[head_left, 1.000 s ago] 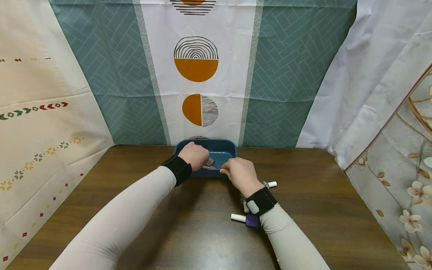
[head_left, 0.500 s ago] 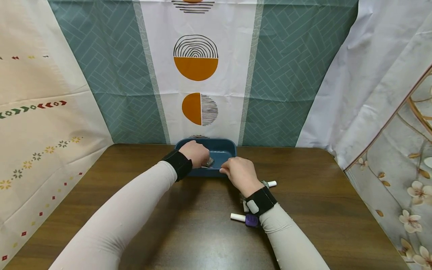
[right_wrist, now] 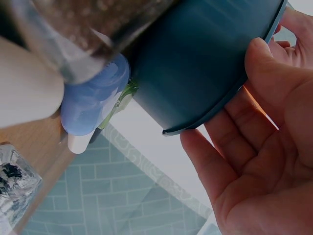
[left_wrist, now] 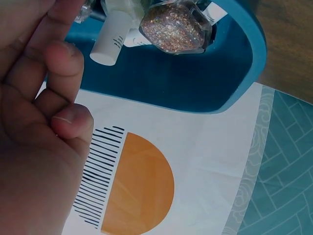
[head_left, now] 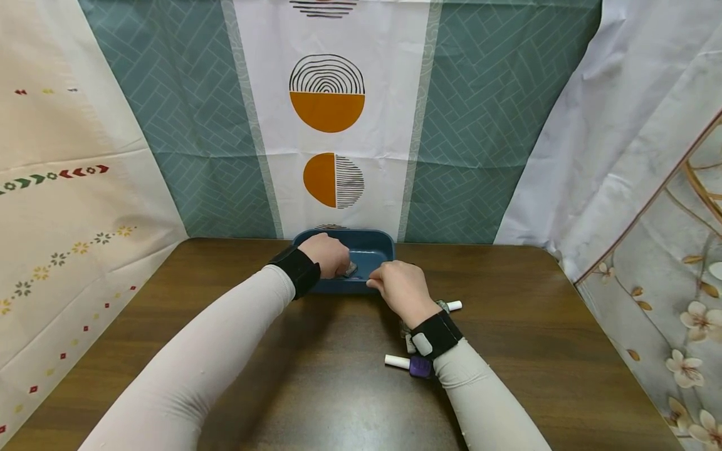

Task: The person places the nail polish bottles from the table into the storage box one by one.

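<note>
My left hand point(head_left: 329, 255) reaches down into a blue plastic tray point(head_left: 369, 240) at the back of the table. In the left wrist view its ring and little fingers point(left_wrist: 71, 120) are curled, while the other fingertips run out of frame; whether they hold anything I cannot tell. Beside them in the tray lie a glitter nail polish bottle point(left_wrist: 175, 27) and a white bottle cap point(left_wrist: 110, 40). My right hand point(head_left: 402, 287) grips the tray's near right rim, with the thumb point(right_wrist: 259, 54) on one side of the wall and fingers on the other.
A purple nail polish bottle point(head_left: 420, 366) with a white cap lies on the wooden table point(head_left: 316, 376). More bottles sit partly hidden under my right wrist, one with a white cap point(head_left: 454, 305). A patterned cloth point(head_left: 474, 156) hangs behind the table.
The white and purplish items beside my left fingers in the tray show less now, and the glitter bottle there has shifted slightly. My right hand stays on the rim.
</note>
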Available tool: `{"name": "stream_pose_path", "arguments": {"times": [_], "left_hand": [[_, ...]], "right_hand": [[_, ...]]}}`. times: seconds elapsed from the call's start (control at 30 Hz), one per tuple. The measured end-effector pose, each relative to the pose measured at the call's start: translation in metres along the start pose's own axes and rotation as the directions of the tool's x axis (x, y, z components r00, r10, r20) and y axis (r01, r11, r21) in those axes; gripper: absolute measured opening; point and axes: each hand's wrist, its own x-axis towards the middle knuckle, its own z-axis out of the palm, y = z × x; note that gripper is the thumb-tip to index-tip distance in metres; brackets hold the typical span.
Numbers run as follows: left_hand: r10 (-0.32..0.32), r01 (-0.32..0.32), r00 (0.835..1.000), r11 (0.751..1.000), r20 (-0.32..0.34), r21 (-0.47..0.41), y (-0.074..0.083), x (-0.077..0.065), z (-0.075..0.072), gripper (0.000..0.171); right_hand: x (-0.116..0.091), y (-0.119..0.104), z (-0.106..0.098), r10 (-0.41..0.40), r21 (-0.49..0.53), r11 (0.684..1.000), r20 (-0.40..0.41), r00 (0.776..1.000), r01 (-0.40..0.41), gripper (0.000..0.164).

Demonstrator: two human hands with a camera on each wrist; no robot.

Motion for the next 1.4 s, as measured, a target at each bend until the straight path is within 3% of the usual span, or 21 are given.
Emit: {"name": "stream_pose_path", "arguments": {"times": [0.4,0.6,0.83,1.03,1.13,1.23,1.4], "left_hand": [[0.013,-0.023,0.993,0.996,-0.121,-0.083,-0.006,-0.013,0.007,0.015],[0.019,-0.033,0.964,0.998,-0.264,-0.049,-0.008,-0.023,0.011,0.013],[-0.094,0.085,0.899,0.996,-0.428,-0.042,-0.003,-0.04,0.021,0.01],[-0.151,0.119,0.789,0.989,-0.595,-0.093,-0.001,-0.056,0.034,0.009],[-0.184,0.141,0.75,0.983,-0.635,-0.119,-0.002,-0.065,0.041,0.012],[-0.226,0.17,0.724,0.974,-0.652,-0.149,-0.003,-0.072,0.048,0.019],[-0.231,0.155,0.676,0.973,-0.699,-0.172,-0.002,-0.082,0.062,0.025]], "right_hand": [[0.001,0.001,0.0,-0.002,-0.004,1.0,-0.013,1.0,0.002,0.009],[0.0,0.0,-0.002,0.003,-0.004,1.0,0.0,1.0,-0.003,0.011],[0.002,-0.001,0.001,0.006,-0.004,1.0,0.016,1.0,-0.006,0.014],[0.0,0.0,0.002,-0.013,-0.005,1.0,-0.007,1.0,0.013,0.013],[-0.001,0.001,0.002,-0.027,-0.009,1.0,-0.022,0.999,0.027,0.012],[0.0,0.001,0.001,-0.029,-0.009,1.0,-0.02,0.999,0.029,0.012],[0.0,0.0,0.001,-0.018,0.002,1.0,-0.001,1.0,0.018,0.014]]}}
